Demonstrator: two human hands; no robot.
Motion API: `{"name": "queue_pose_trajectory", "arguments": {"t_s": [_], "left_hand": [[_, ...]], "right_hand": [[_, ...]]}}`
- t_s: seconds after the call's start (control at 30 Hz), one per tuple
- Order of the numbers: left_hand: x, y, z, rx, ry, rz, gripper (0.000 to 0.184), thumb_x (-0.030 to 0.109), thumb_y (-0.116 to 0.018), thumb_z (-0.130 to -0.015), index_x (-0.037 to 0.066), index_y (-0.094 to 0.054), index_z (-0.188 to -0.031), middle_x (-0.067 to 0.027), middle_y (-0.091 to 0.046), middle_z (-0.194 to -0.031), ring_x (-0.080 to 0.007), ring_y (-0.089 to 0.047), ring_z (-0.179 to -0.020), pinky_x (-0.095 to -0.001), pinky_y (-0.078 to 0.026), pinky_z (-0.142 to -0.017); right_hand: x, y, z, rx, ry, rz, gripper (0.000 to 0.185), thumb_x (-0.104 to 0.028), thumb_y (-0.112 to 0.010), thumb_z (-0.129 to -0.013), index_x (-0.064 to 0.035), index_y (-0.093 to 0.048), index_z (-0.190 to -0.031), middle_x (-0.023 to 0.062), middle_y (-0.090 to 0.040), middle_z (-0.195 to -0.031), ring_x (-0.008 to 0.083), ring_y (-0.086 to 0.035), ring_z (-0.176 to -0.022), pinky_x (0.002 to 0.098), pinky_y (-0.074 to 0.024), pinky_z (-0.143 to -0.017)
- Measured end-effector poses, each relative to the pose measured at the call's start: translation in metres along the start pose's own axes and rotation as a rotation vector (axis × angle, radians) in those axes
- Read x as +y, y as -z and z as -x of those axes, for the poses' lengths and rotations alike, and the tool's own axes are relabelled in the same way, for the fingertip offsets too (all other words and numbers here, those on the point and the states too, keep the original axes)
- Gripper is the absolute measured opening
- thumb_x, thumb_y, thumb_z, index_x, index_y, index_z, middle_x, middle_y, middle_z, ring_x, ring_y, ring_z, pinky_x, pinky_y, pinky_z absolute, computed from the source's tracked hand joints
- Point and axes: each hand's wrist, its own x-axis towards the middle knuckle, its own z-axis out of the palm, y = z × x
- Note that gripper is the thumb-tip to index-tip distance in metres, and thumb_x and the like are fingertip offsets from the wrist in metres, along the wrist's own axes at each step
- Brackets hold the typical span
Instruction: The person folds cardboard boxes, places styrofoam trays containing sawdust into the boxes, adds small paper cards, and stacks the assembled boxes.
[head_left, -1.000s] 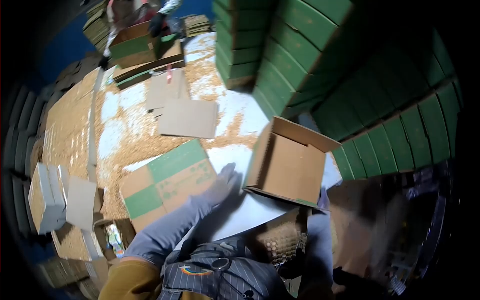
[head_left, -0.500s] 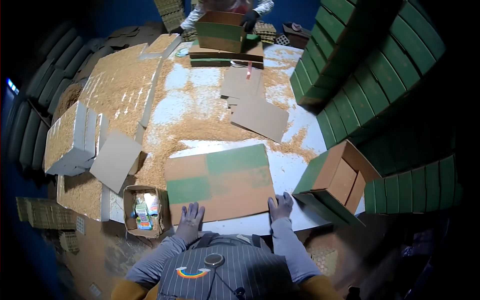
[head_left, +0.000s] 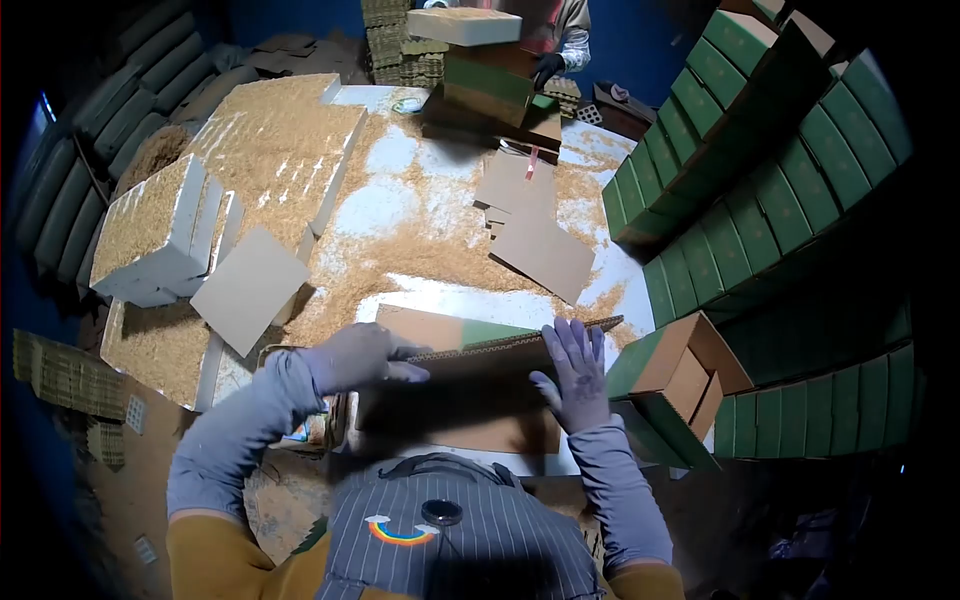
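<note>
A flat cardboard piece [head_left: 400, 322] with green and tan patches lies on the near part of the white table. Over it stands a raised, tilted cardboard panel [head_left: 460, 385], its dark side toward me and its corrugated edge up. My left hand [head_left: 360, 358], gloved, has its fingers and thumb around the left end of that edge. At the right, my gloved right hand [head_left: 577, 378] rests against the panel with fingers stretched out and thumb apart. Beside it, a green and tan box [head_left: 685, 375] stands with its opening showing.
Stacks of green boxes [head_left: 765, 190] line the right side. Shavings-covered white blocks [head_left: 150, 240] and a loose grey sheet [head_left: 250, 290] are at the left. Grey cardboard sheets [head_left: 545, 250] lie mid-table. Across the table, a person's gloved hand [head_left: 548, 68] touches a green box [head_left: 488, 85].
Both hands have moved up from the near edge of the flat cardboard, and a dark panel now stands raised between them. The other person's box now has a white block above it.
</note>
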Motion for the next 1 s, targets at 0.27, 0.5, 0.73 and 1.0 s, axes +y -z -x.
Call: {"name": "queue_pose_trajectory", "arguments": {"t_s": [0.27,0.5,0.73,1.0], "left_hand": [[-0.041,0.007,-0.001,-0.178,-0.031,0.511,0.070,0.047,-0.062,-0.089,0.004,-0.042,-0.140,-0.0170,-0.057,-0.129,-0.0249,-0.055,-0.119,-0.0355,-0.041,-0.102],[0.031,0.020,0.026,0.419,-0.029,0.400,0.081,0.046,-0.069,-0.083,0.015,-0.032,-0.147,-0.0219,-0.068,-0.089,-0.0310,-0.069,-0.072,-0.0397,-0.056,-0.070],[0.011,-0.090,-0.087,0.827,-0.650,-0.652,0.075,0.027,-0.065,-0.076,0.022,-0.035,-0.145,-0.0122,-0.043,-0.138,-0.0270,-0.045,-0.123,-0.0487,-0.033,-0.106],[-0.009,-0.061,-0.100,1.113,-0.027,-0.531,0.065,0.034,-0.070,-0.077,0.013,-0.048,-0.135,-0.0122,-0.053,-0.118,-0.0266,-0.051,-0.105,-0.0544,-0.036,-0.096]], "right_hand": [[0.003,-0.032,0.045,0.330,0.201,-0.164,0.018,-0.030,-0.054,-0.084,-0.0186,-0.059,-0.097,0.0017,-0.057,-0.092,0.0266,-0.047,-0.108,0.0538,-0.0254,-0.106],[-0.024,0.025,-0.063,-0.153,0.585,-0.522,0.035,-0.026,-0.053,-0.086,-0.0104,-0.054,-0.054,0.0038,-0.050,-0.056,0.0243,-0.054,-0.076,0.0450,-0.0373,-0.099],[-0.026,-0.091,0.003,-0.662,0.461,-0.378,0.033,-0.005,-0.060,-0.080,-0.0126,-0.058,-0.112,0.0151,-0.056,-0.118,0.0334,-0.056,-0.105,0.0426,-0.0475,-0.090],[0.045,-0.034,0.065,-0.381,-0.209,-0.989,0.064,-0.004,-0.063,-0.068,-0.0053,-0.050,-0.131,0.0118,-0.053,-0.131,0.0267,-0.055,-0.111,0.0415,-0.0463,-0.094]]}}
